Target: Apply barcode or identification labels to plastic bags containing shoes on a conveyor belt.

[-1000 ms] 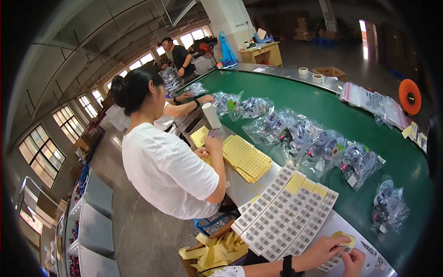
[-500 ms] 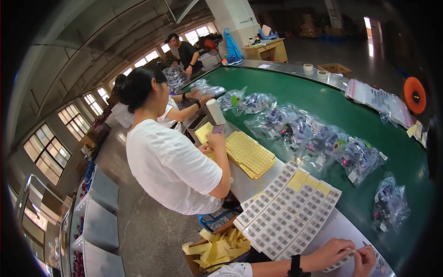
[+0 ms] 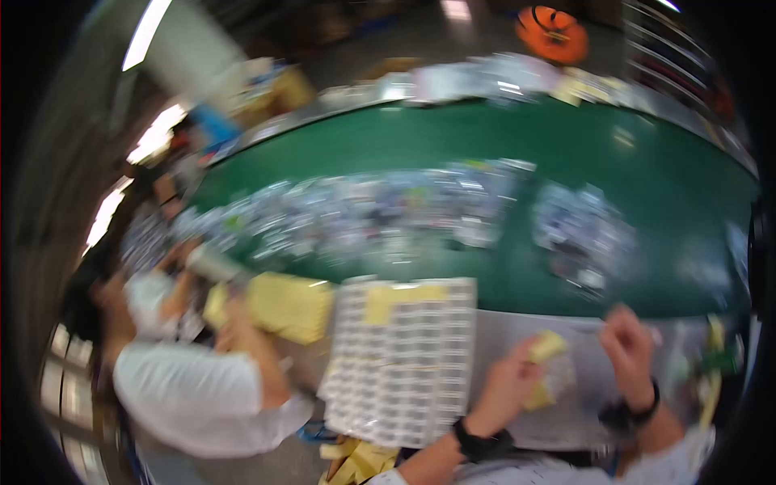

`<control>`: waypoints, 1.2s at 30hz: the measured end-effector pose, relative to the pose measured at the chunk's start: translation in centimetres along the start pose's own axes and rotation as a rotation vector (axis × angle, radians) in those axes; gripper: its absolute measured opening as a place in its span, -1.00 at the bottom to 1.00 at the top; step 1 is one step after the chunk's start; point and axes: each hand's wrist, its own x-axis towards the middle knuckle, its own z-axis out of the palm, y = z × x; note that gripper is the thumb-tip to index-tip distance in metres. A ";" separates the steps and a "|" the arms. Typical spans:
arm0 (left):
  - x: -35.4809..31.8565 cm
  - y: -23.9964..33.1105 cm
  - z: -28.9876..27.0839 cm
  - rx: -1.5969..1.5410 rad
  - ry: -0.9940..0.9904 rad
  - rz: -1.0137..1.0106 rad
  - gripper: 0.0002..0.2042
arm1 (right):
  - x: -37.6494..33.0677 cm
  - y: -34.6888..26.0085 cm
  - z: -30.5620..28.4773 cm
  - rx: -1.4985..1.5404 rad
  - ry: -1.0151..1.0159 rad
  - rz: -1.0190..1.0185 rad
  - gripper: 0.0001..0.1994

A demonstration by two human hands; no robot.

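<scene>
Both forearms rise from the lower edge over the desk's near edge. The left hand (image 3: 505, 386) curls its fingers around a small yellow piece (image 3: 547, 346), which sticks out above the fingertips. The right hand (image 3: 629, 346) hovers just beside it; blur hides whether its fingers are spread. A tray of small cells (image 3: 404, 364) lies left of both.

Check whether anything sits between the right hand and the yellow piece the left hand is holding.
Nothing visible does. The left hand grips the yellow piece, and the right hand hovers beside it over the pale sheet; only bare sheet shows in the gap, though the picture is blurred.
</scene>
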 end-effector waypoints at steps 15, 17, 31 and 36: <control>-0.7 -1.4 2.5 -0.003 0.115 -0.258 -0.72 | 20.0 17.1 -11.2 0.427 0.244 0.566 -0.27; -0.7 -1.5 2.7 -0.035 0.126 -0.220 -0.71 | 21.2 17.5 -9.3 0.482 0.214 0.595 -0.25; -0.3 -2.3 2.3 -0.038 0.141 -0.141 -0.69 | 22.2 17.2 -12.0 0.477 0.355 0.376 -0.82; -0.6 -2.6 1.9 0.011 0.135 -0.129 -0.68 | 23.5 17.4 -9.7 0.544 0.196 0.520 -0.86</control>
